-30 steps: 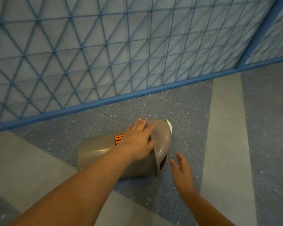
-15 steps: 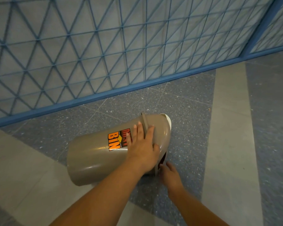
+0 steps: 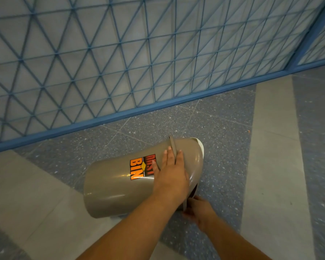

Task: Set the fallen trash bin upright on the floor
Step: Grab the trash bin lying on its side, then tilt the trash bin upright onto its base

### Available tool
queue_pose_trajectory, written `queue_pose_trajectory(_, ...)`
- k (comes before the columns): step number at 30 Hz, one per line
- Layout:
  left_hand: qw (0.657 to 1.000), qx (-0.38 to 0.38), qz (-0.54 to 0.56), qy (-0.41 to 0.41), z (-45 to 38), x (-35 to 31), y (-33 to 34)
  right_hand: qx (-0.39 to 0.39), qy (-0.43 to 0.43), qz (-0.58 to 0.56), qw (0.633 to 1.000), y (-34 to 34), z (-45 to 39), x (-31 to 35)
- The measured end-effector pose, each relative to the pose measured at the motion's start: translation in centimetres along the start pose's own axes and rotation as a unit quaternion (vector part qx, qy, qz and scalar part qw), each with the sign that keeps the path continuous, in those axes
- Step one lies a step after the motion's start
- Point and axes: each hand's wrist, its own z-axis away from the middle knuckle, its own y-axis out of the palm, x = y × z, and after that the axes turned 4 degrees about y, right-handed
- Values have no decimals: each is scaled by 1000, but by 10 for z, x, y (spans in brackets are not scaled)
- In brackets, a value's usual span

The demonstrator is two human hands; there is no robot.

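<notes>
The bin (image 3: 120, 186) is seen at lower centre of the frame, on its side and tilted, its lid end toward the right, base toward lower left. The left hand (image 3: 170, 175) is laid flat, fingers spread, over the body beside the lid seam. The right hand (image 3: 199, 211) is curled at the lower rim, apparently gripping it. The floor (image 3: 223, 128) and a blue mesh fence (image 3: 120, 62) lie beyond. Uprighting is judged barely begun: the swing to vertical is left
</notes>
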Motion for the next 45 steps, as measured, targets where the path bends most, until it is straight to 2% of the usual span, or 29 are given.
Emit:
queue_pose_trajectory(3, 1000, -3, 19, -8, 2, 2, -13, -2, -1, -4, 1000, 0, 10, 7)
queue_pose_trajectory(7, 997, -31, 70, -10, 11, 20, -44, 33, -28, 7, 999, 4, 30, 24)
queue_pose_trajectory(13, 970, -132, 202, -19, 32, 77, -91, 66, -103, 32, 992, 36, 70, 58)
queue_pose_trajectory(18, 915, -224, 329, -67, 54, 128, -120, 108, -164, 24, 980, 78, 99, 77)
queue_pose_trajectory(24, 860, -286, 408, -107, 93, 180, -139, 115, -248, 60, 960, 123, 129, 82)
queue_pose_trajectory(32, 752, -321, 547, -176, 139, 236, -135, 160, -309, 95, 933, 175, 159, 64)
queue_pose_trajectory(39, 676, -350, 606, -232, 165, 265, -123, 180, -315, 114, 925, 196, 179, 40)
queue_pose_trajectory(42, 654, -351, 621, -253, 169, 269, -117, 194, -325, 107, 920, 203, 186, 32)
queue_pose_trajectory(45, 648, -355, 631, -237, 170, 270, -112, 198, -325, 92, 920, 207, 186, 26)
